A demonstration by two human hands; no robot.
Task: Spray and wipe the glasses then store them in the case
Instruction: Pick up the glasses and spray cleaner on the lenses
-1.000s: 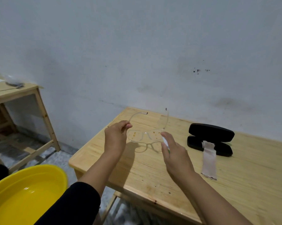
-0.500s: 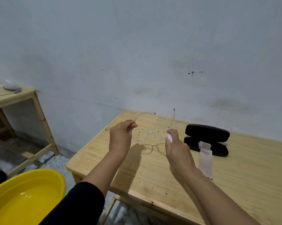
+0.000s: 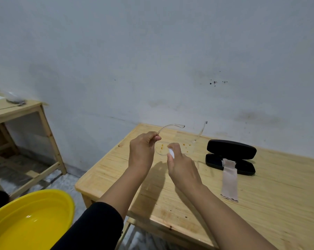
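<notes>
Two wooden tables stand against a pale, scuffed wall. At the near left sits a yellow basin, and behind it the far-left side table carries some blurred items. Over the main table, the left hand pinches the left arm of the clear-framed glasses, holding them in the air with orange specks on the lenses. The right hand is curled around a small white spray bottle just in front of the left lens. Farther right, the open black case lies on the tabletop, with a pinkish cloth draped from its near half onto the wood.
</notes>
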